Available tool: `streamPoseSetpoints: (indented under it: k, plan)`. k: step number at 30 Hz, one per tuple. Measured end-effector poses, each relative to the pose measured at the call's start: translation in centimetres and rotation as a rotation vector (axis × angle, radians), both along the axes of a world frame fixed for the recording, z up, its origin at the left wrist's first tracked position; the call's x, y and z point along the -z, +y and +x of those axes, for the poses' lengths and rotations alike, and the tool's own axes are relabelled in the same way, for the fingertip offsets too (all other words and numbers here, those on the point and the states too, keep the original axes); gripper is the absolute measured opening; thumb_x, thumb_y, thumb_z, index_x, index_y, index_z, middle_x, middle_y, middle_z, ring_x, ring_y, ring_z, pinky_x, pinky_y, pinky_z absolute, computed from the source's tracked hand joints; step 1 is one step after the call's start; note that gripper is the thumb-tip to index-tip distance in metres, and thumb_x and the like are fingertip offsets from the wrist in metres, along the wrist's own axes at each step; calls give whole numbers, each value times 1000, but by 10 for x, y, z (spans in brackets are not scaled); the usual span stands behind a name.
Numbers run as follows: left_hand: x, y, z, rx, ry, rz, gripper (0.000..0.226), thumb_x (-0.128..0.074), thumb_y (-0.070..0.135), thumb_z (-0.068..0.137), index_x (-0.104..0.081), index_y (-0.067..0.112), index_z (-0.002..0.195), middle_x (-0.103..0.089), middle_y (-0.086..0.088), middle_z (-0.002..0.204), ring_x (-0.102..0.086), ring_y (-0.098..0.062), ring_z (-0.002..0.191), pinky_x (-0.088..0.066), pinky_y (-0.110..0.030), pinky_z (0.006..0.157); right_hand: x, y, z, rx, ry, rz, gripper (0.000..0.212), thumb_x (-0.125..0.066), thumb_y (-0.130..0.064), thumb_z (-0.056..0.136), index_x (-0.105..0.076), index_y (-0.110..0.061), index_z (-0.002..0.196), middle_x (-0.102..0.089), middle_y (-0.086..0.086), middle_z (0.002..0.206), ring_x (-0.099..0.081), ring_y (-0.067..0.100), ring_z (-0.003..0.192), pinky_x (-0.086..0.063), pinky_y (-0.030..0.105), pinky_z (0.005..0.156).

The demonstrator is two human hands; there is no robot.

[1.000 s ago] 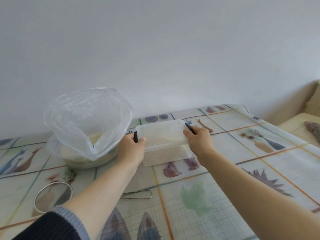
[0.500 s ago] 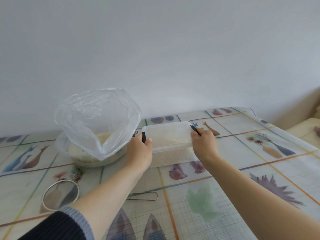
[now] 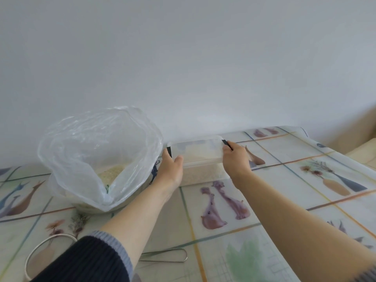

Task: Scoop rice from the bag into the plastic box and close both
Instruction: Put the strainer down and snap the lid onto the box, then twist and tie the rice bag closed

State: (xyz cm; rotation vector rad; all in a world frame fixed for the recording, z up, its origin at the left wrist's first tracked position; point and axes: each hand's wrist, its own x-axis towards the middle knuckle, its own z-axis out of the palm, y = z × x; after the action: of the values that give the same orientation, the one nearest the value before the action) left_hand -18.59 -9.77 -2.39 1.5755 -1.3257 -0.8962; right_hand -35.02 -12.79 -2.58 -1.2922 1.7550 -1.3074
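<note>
A clear plastic box [image 3: 200, 174] with rice in it stands on the table near the wall, its translucent lid [image 3: 196, 149] on top. My left hand [image 3: 172, 168] grips the box's left end at a black clip. My right hand [image 3: 235, 159] grips the right end, fingers on the other black clip. To the left stands the clear plastic bag [image 3: 97, 151] of rice, its mouth wide open and rice visible inside.
A metal wire strainer [image 3: 51, 243] lies at the near left, its handle [image 3: 173, 255] passing under my left forearm. The table [image 3: 284, 200] wears a patterned plastic cloth and meets a white wall. A beige sofa [image 3: 362, 151] stands beyond its right edge.
Both hands have stayed on the box ends with the lid on. The view has shifted, so the box and bag sit further right and lower in frame.
</note>
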Motion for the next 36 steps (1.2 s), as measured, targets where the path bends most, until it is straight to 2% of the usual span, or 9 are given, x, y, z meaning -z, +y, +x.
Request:
streamPoseSetpoints:
  k: [7,11,13,15,23,27,30,33,36]
  plan:
    - [-2,-3,-5,-54,74,45,60,-37,27,100,-15,19,156,-35,-5,156,-36,-28,136,-30,-36,99,-5,-5,-1,-22,-41,38,24,-35,-21,101,-58,-15,106,-46,0,71,-38,15,55,-29,27,48]
    - [-7,21,-7,-116,126,108,57,-38,42,99,-37,8,146,-49,-5,139,-46,-25,121,-34,-32,90,-14,8,-4,-25,44,53,59,-48,-35,98,-26,-15,150,-52,11,130,-55,28,103,-45,35,77]
    - [-6,36,-1,-63,130,60,33,-41,43,99,-54,19,116,-50,11,109,-49,-9,95,-34,-25,76,-14,15,-2,-33,118,-43,68,-54,-37,95,-22,-14,151,-41,11,147,-45,29,127,-44,44,97]
    - [-8,56,11,-12,94,21,22,-48,38,96,-40,33,77,-36,19,81,-35,1,68,-27,-20,58,-15,25,7,-50,213,-146,72,-61,-34,92,-23,-15,150,-37,8,150,-37,26,135,-36,39,104]
    - [-18,126,86,65,-14,33,24,-67,29,80,-73,6,78,-74,-8,78,-67,-22,76,-53,-37,80,-43,63,93,-421,378,-290,111,-82,-18,73,-4,-22,153,-33,5,146,-45,21,125,-39,26,90]
    - [-25,148,134,-87,-78,-103,20,-79,23,75,-70,6,66,-66,3,53,-58,-10,50,-52,-35,59,-52,74,134,-680,272,-196,140,-92,-30,57,10,-19,153,-29,1,154,-33,21,138,-38,43,108]
    - [-33,153,161,-317,-335,-280,46,-91,38,57,-56,16,79,-58,8,74,-54,-6,66,-37,-15,56,-60,77,157,-717,189,-178,144,-95,-30,52,10,-19,151,-31,1,152,-31,22,139,-31,48,113]
    - [-38,141,174,-292,-534,-331,77,-92,44,51,-53,14,110,-54,2,108,-51,-20,102,-44,-34,86,-64,73,175,-704,164,-130,148,-96,-29,53,16,-20,151,-25,2,156,-27,23,142,-26,48,115]
    - [-44,120,174,-38,-444,-335,70,-92,33,55,-59,19,116,-64,2,110,-59,-21,106,-49,-38,90,-67,68,183,-727,111,-104,144,-95,-25,55,13,-19,151,-33,-1,150,-38,17,135,-32,37,109]
